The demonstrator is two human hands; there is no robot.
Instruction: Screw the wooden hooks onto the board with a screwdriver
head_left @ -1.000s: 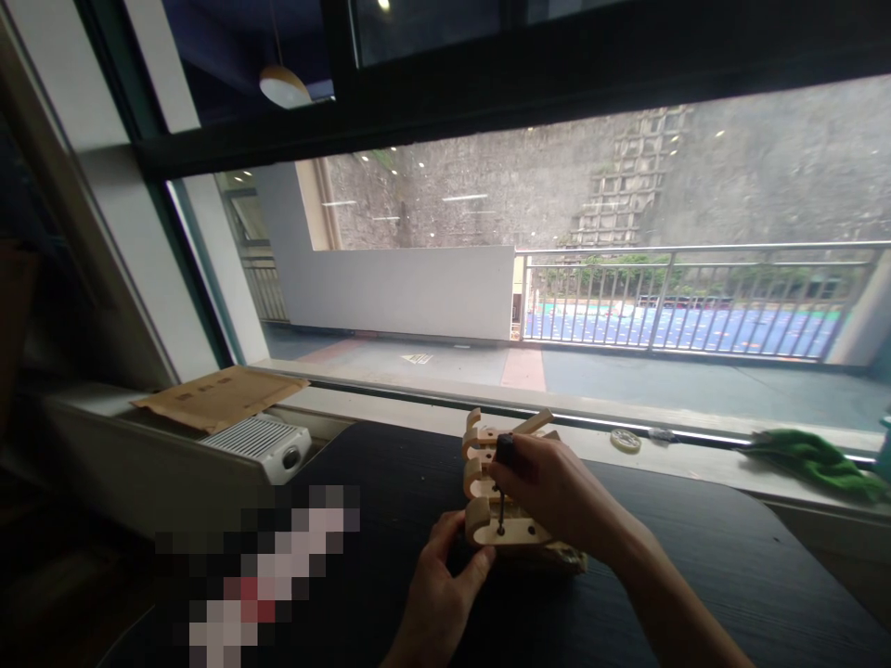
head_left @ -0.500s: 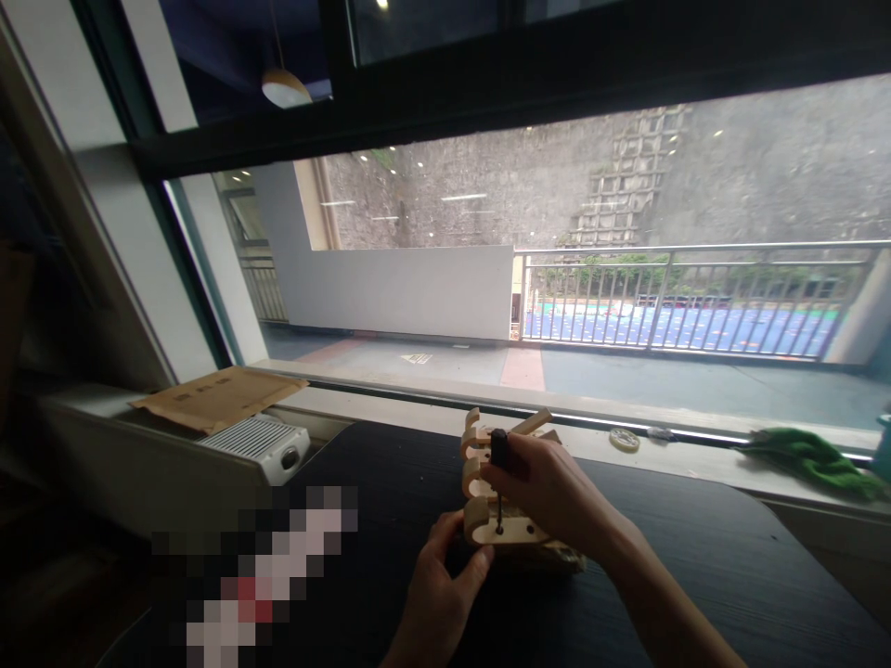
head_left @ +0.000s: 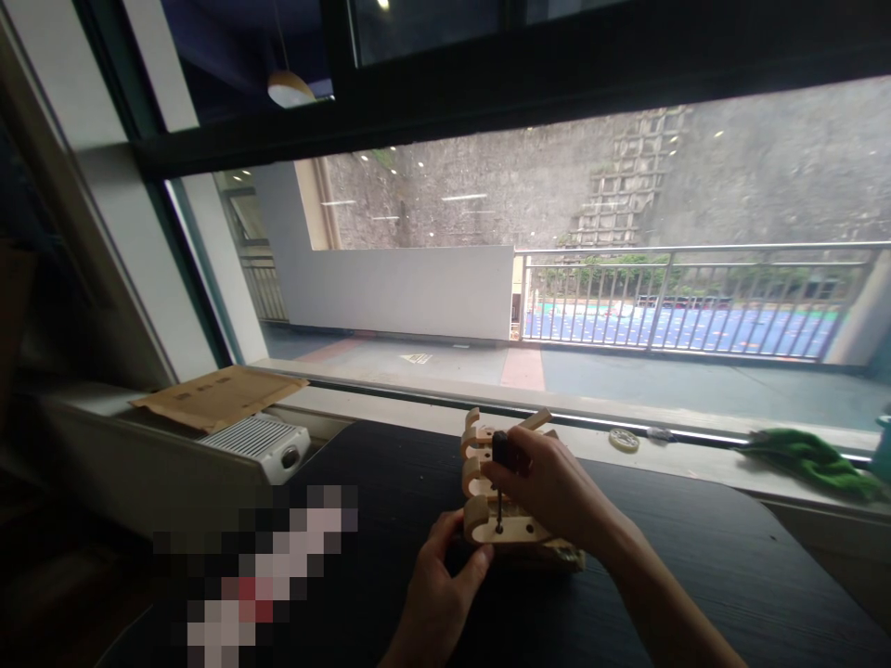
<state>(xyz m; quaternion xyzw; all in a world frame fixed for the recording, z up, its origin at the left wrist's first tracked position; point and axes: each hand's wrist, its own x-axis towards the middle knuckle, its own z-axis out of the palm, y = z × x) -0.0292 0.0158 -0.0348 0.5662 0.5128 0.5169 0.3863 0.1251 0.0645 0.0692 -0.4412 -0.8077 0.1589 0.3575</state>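
Note:
On the dark table sits a pale wooden piece (head_left: 513, 531) with several curled hooks along its left side and dark holes in its flat strips. My right hand (head_left: 539, 473) grips a screwdriver (head_left: 499, 448) by its dark handle, holding it upright. The shaft runs down to a hole in the nearest strip, where its tip meets what looks like a screw head. At the near left corner of the piece, my left hand (head_left: 449, 580) holds it between thumb and fingers. Its lower side is partly in shadow.
Along the window sill lie a tape roll (head_left: 624, 440), a small clear item (head_left: 661, 434) and a green cloth (head_left: 811, 462). To the left, a brown paper envelope (head_left: 223, 394) rests by a white vented box (head_left: 261, 441). A blurred patch covers the table's left part.
My right hand has turned slightly around the screwdriver's handle. The wooden piece and my left hand stay where they were.

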